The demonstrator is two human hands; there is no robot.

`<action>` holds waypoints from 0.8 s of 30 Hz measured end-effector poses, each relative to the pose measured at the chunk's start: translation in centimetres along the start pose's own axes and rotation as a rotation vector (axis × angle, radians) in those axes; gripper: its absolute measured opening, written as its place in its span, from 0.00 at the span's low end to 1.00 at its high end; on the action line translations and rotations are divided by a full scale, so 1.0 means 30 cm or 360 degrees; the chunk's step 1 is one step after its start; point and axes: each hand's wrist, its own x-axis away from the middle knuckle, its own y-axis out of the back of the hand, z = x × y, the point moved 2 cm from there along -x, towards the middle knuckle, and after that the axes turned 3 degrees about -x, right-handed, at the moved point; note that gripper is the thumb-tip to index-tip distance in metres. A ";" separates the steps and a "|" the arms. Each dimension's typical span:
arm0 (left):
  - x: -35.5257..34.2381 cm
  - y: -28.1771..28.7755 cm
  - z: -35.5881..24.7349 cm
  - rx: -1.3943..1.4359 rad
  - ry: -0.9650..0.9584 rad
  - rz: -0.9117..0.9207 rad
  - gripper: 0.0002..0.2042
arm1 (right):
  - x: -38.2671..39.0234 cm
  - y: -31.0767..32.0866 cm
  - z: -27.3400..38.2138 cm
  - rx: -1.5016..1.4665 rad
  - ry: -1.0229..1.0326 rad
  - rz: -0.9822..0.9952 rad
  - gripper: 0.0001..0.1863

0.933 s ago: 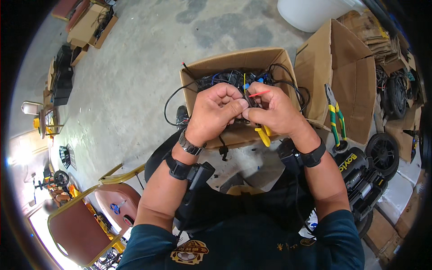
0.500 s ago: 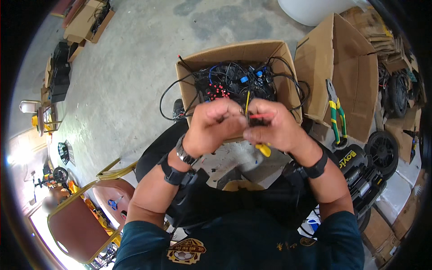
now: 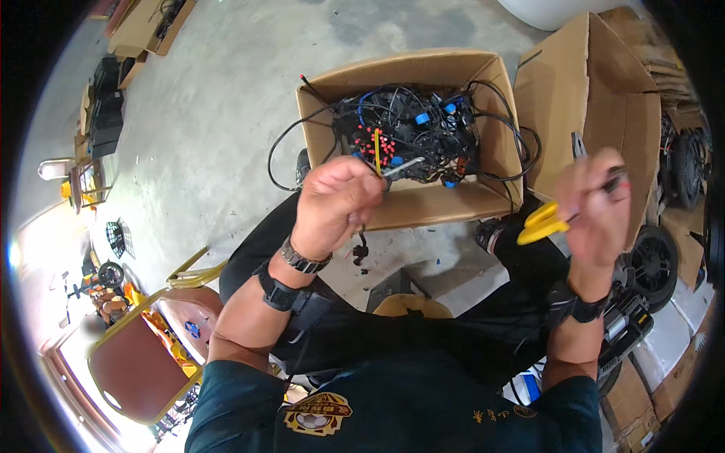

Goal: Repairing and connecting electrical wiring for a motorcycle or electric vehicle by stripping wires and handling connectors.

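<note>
My left hand (image 3: 340, 200) pinches a cable in front of the open cardboard box. A stiff yellow strand (image 3: 377, 151) and a whitish strand (image 3: 404, 166) stick up from its fingertips, over the box. Below the palm dangles a dark cable end (image 3: 361, 249) with a black piece on it. Off to the right, my right hand (image 3: 596, 208), smeared by motion, is closed around a yellow-handled tool (image 3: 542, 224); its kind is unclear. A dark tip with a bit of red shows at the fingers. Behind that hand, mostly hidden, the metal jaws of pliers (image 3: 578, 145) peek out.
The cardboard box (image 3: 423, 214) between my knees holds tangled black cables (image 3: 408, 113), blue pieces and red-tipped wire ends. A second open carton (image 3: 555, 113) stands to its right. Black wheels (image 3: 654, 264) lie at far right; chairs (image 3: 140, 362) stand at left.
My hands were together over the box's near edge. The right hand has swung away to the right with the yellow-handled tool; the left has drawn slightly left, keeping the cable.
</note>
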 end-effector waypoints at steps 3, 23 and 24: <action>-0.008 -0.016 0.004 0.0040 0.0058 0.0004 0.04 | 0.044 -0.078 -0.072 0.0356 -0.0506 0.0077 0.11; 0.056 -0.161 0.014 -0.0797 -0.0031 0.0237 0.07 | 0.056 -0.229 -0.184 0.1175 -0.0366 0.0693 0.19; 0.099 -0.175 -0.001 -0.0744 -0.0069 0.0249 0.06 | 0.079 -0.250 -0.175 0.1177 -0.0363 0.0741 0.19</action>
